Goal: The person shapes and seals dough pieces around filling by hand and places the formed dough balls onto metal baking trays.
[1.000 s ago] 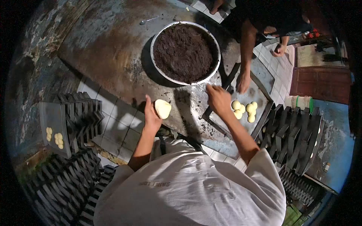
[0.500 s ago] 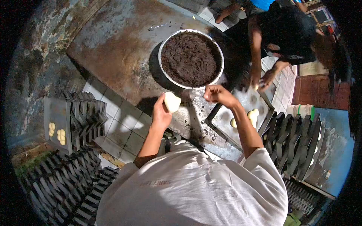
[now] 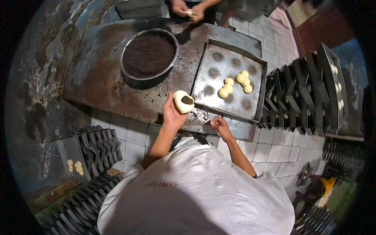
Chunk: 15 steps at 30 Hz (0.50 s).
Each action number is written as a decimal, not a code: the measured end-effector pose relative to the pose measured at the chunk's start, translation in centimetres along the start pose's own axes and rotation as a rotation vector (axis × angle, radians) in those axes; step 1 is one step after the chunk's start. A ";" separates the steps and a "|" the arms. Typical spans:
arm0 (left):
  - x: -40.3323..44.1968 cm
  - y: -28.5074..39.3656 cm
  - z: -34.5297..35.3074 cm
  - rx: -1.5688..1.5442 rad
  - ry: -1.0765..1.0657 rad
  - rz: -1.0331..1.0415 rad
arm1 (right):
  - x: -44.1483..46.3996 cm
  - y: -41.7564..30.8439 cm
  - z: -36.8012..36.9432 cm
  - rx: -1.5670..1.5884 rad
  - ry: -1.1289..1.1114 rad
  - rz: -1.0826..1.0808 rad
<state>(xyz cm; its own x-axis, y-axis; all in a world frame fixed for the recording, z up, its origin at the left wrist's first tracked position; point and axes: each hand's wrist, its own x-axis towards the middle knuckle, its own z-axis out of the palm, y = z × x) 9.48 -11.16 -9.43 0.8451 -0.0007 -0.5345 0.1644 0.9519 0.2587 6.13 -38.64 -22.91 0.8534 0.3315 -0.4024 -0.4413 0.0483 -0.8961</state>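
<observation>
My left hand (image 3: 174, 114) holds a flattened piece of pale dough (image 3: 181, 102), with a dark lump of filling (image 3: 187, 100) on it. To the right, near the table's front edge, my right hand (image 3: 219, 124) hovers with its fingers curled together; whatever is between them is too small to make out. A round metal bowl (image 3: 177, 53) full of dark crumbly filling (image 3: 149, 55) stands behind my left hand. The metal tray (image 3: 201, 78) at the right bears several pale dough balls (image 3: 228, 87) in two clusters.
Across the worn table (image 3: 94, 74), another person's hands (image 3: 192, 11) hold a small pale piece. Stacked dark trays (image 3: 297, 94) stand at the right, more stacks (image 3: 98, 150) at the lower left. A spoon (image 3: 121, 43) lies left of the bowl.
The view has turned to the right. Dark filling now shows on the dough in my left hand. My right hand has moved away from the bowl; the other person's hands have left the tray.
</observation>
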 end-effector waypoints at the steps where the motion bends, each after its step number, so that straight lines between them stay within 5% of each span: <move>1: -0.2 -1.0 0.0 -0.012 -0.090 -0.021 | -0.3 1.4 -1.3 -0.048 0.051 0.017; 5: -1.6 -4.9 1.3 0.052 -0.122 -0.095 | -0.3 1.3 -2.8 -0.992 0.304 -0.219; 7: -2.1 -6.4 1.6 0.105 -0.182 -0.120 | -1.2 -3.8 -0.1 -0.739 0.394 -0.443; 12: -4.4 -9.0 2.7 0.253 -0.255 -0.123 | -3.1 -15.2 2.9 0.551 -0.256 0.205; 15: -4.1 -8.6 1.8 0.605 -0.139 0.011 | -3.3 -14.7 1.7 0.151 -0.273 -0.046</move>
<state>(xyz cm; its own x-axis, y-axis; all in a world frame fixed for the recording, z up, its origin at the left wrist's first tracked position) 5.48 -19.90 -8.01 0.9001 -0.0704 -0.4299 0.3800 0.6095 0.6958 9.36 -38.84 -8.08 0.7764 0.5652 -0.2788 -0.4576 0.2014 -0.8660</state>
